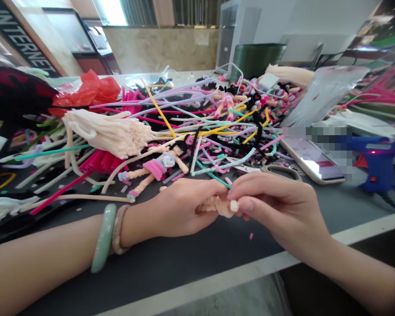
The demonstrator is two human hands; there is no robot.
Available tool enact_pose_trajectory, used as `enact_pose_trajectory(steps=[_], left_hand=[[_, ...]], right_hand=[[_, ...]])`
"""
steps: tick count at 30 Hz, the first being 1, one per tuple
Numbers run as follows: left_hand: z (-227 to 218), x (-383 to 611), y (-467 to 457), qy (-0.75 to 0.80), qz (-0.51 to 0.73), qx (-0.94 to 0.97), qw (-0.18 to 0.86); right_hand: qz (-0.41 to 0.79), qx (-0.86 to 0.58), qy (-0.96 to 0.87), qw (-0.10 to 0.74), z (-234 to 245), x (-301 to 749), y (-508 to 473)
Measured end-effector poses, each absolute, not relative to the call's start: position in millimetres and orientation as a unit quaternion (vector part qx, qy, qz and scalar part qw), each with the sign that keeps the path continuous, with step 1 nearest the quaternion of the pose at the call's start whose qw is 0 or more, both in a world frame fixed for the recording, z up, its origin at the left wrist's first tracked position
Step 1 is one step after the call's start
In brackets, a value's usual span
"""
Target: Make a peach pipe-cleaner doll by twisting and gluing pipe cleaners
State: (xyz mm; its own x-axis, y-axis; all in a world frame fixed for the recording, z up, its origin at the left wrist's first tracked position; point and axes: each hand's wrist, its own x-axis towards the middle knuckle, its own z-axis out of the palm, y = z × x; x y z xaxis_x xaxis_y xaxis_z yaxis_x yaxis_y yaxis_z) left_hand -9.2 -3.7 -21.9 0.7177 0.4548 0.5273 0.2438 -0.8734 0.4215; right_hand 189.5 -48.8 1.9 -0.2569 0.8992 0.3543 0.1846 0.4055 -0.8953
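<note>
Between my two hands is a beige piece of twisted pipe cleaner (220,205), with a small whitish tuft at its right end. My left hand (181,206) is closed around its left part, which the palm and fingers partly hide. Thumb and fingers of my right hand (276,202) pinch its right end. Just behind my left hand lies a pipe-cleaner doll (156,169) with a pink middle and beige limbs. Scissors (279,171) rest behind my right hand, their handles toward the right.
Many loose pipe cleaners (197,127) cover the table's far side. A beige bundle (108,131) and a red plastic bag (88,92) are at left. On the right are a phone (312,160) and a blue glue gun (378,162) with its cord.
</note>
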Motion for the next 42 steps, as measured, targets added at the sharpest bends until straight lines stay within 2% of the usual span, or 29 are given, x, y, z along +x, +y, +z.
enact_pose_trajectory(steps=[22,34,42], left_hand=[[-20.8,-11.0,-3.0,0.207,0.311,0.913,0.163],[-20.9,-11.3,-1.0,0.199,0.313,0.916,0.156],[-21.1,-10.8,-2.1,0.211,0.299,0.915,0.168]], right_hand=[[0.397,-0.306,-0.701,0.507,2.7,190.8,-49.2],[0.465,-0.304,-0.667,0.497,1.1,192.8,-51.4],[0.427,-0.321,-0.702,0.471,2.2,192.3,-53.3]])
